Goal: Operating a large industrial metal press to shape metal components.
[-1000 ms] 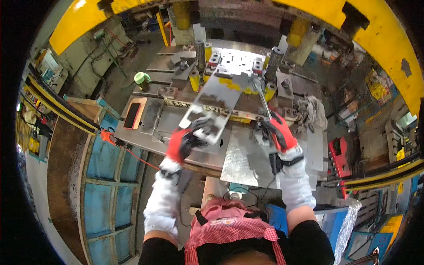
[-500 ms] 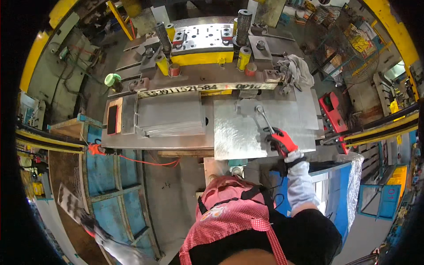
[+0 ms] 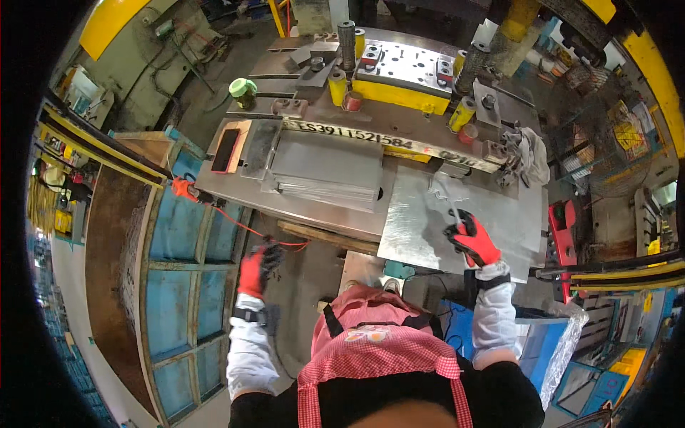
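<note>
My right hand (image 3: 474, 244), in a red and black glove, is closed round the handle of a slim metal wrench (image 3: 454, 207). The tool's head is blurred over a shiny metal sheet (image 3: 410, 232) on the right of the press table. My left hand (image 3: 260, 269), gloved alike, hangs in front of the table's edge with its dark fingers loosely apart and nothing visible in them. A stack of flat grey metal sheets (image 3: 325, 164) lies nearest it on the table, left of the shiny sheet.
Behind stands a die block (image 3: 403, 68) with posts and yellow cylinders. A phone (image 3: 226, 150), a green-lidded bottle (image 3: 243, 91) and a grey rag (image 3: 528, 157) lie about the table. A blue framed rack (image 3: 170, 299) stands at left, a red box (image 3: 562, 228) at right.
My left hand has come up from the lower left to the table's front; the blurred striped piece by it is no longer seen. My right hand still holds the wrench. The view has turned.
</note>
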`<state>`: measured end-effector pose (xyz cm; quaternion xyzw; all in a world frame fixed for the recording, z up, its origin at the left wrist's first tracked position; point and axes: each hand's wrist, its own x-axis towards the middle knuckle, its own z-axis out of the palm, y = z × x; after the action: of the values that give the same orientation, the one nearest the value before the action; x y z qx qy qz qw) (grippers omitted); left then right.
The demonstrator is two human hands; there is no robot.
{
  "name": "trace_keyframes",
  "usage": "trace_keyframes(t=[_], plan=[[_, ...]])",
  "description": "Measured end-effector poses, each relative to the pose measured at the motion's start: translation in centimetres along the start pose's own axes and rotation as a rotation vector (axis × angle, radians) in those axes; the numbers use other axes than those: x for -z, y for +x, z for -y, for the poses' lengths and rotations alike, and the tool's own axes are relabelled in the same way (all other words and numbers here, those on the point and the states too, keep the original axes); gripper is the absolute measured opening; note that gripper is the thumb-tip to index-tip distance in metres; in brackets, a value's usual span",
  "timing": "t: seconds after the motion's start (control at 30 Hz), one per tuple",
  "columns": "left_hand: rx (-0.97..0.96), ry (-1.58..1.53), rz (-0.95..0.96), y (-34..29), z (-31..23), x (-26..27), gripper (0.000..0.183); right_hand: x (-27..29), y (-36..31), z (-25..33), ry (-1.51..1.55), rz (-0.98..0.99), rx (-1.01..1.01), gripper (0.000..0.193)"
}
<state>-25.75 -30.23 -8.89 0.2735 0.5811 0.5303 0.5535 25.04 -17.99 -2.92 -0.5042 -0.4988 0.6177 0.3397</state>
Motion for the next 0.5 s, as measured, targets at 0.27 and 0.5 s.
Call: trace_keyframes(t=[0.27, 0.5], plan=[[0.195, -0.105, 0.315, 0.9, 3.6, -12.3, 0.044, -3.6, 15.8, 3.3, -0.258, 0.319, 0.081, 0.023], [0.124, -0.681, 0.419, 3.8, 0.0, -17.5, 0.046, -4.9, 12.3, 5.8, -0.224, 0.359, 0.161, 0.035]])
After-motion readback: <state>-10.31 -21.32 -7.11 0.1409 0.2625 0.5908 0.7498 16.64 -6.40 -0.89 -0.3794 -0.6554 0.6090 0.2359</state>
